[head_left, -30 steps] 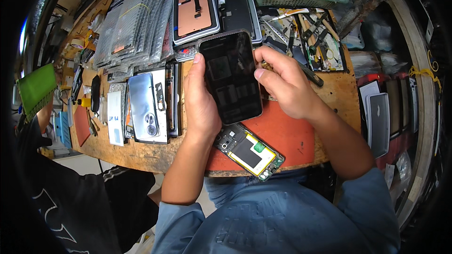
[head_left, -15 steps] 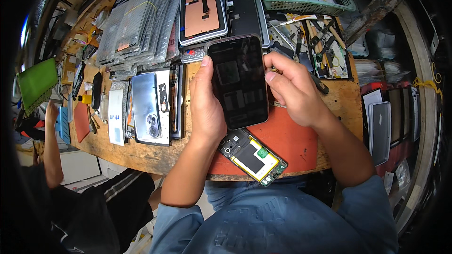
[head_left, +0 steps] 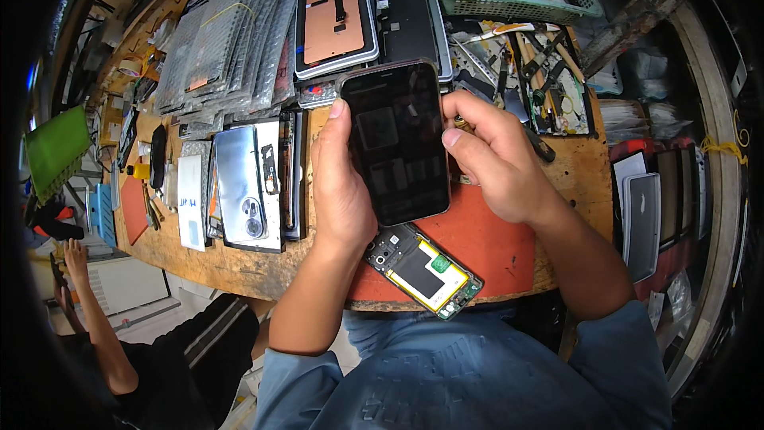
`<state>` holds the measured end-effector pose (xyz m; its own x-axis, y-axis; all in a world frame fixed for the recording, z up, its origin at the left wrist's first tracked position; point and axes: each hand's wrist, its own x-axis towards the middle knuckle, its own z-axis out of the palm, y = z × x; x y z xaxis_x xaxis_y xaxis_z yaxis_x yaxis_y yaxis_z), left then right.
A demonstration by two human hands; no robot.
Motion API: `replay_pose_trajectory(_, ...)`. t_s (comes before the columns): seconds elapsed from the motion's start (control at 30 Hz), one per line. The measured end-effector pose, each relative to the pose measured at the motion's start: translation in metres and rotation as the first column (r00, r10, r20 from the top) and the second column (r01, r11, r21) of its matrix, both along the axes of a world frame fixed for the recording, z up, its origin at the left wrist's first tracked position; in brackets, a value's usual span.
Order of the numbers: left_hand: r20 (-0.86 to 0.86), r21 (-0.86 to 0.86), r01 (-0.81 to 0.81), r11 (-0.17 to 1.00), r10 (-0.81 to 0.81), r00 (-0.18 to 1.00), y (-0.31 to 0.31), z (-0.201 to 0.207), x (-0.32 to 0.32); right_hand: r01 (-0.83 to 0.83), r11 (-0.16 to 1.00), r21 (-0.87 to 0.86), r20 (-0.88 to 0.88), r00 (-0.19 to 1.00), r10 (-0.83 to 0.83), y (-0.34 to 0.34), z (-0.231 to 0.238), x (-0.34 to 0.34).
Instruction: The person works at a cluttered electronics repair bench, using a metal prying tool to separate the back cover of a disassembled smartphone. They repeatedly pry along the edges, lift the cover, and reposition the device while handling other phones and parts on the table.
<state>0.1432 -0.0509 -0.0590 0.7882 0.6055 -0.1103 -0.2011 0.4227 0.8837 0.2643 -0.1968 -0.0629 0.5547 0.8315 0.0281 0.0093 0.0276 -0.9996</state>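
Observation:
My left hand grips a dark smartphone by its left side, thumb along the edge, screen facing up and unlit. Close to the phone's right edge is my right hand, its fingers curled round a small brass-tipped tool; most of that tool is hidden by the fingers. Below the held phone lies an opened phone with its battery and green circuit board bare. It rests across an orange-red mat and reaches over the table's front edge.
Left on the wooden table are a silver-blue phone and bubble-wrapped packs. Behind the hands lie a copper-coloured phone panel, a tool tray and a green basket. Another person's arm shows at left.
The view has shifted slightly; both hands keep their hold with the phone nearly in place. At left the other person's arm has dropped lower, away from the green cloth.

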Motion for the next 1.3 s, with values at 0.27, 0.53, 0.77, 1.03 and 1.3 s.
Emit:
replay_pose_trajectory(0.27, 0.004, 0.009, 0.008, 1.0, -0.008, 1.0, 0.001, 0.0, -0.001, -0.007, 1.0, 0.012, 0.052, 0.999, 0.006, 0.001, 0.0, 0.001)
replay_pose_trajectory(0.53, -0.012, 0.046, 0.037, 0.998, -0.036, 0.999, 0.005, -0.006, -0.001, 0.007, 1.0, 0.002, 0.056, 0.998, -0.007, 0.0, 0.002, 0.0)
replay_pose_trajectory(0.77, -0.033, 0.052, 0.022, 0.998, -0.021, 0.999, 0.006, -0.008, -0.002, -0.01, 1.0, 0.006, -0.076, 0.997, 0.01, -0.003, 0.0, -0.001)
replay_pose_trajectory(1.03, 0.104, 0.04, 0.06, 0.997, -0.064, 0.993, 0.005, -0.017, 0.004, 0.053, 0.999, -0.004, 0.057, 0.997, -0.052, -0.004, -0.009, 0.003)
replay_pose_trajectory(1.3, 0.135, 0.035, 0.076, 0.996, -0.081, 0.988, 0.004, -0.015, 0.002, 0.079, 0.997, -0.014, 0.084, 0.993, -0.077, -0.003, -0.014, 0.004)
